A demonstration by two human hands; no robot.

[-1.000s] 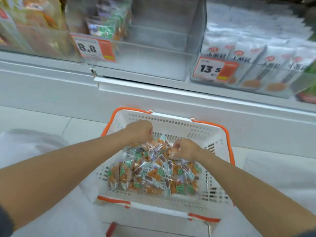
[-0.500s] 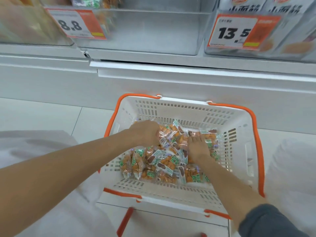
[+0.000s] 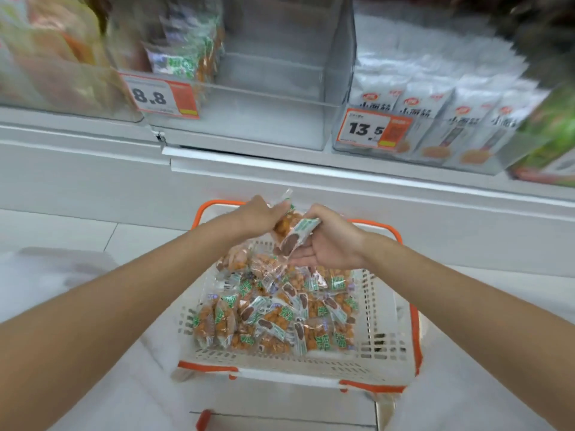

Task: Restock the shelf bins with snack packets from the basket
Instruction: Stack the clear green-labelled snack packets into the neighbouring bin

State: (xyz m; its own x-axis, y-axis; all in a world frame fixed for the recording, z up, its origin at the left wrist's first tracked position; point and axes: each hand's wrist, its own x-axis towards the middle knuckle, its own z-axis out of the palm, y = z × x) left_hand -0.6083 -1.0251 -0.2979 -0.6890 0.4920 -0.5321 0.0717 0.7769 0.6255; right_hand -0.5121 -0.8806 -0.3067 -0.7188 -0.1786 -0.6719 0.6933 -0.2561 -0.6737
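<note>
Snack packets (image 3: 273, 318), orange and clear-wrapped, crowd the white plastic basket (image 3: 382, 346) below the fingers (image 3: 300, 260). Left hand (image 3: 258, 217) and right hand (image 3: 331, 244) grip a few; most restocking likely remains

1. A shop is indicated: an 8.8 price tag (image 3: 160, 98) and a 13.5 price tag (image 3: 371, 130) are fixed to clear shelf bins (image 3: 258, 126).
2. Identical white packs (image 3: 435, 110) are stocked in rows.
3. A shopping basket (image 3: 382, 346) is filled with snack packets (image 3: 273, 315).
</note>
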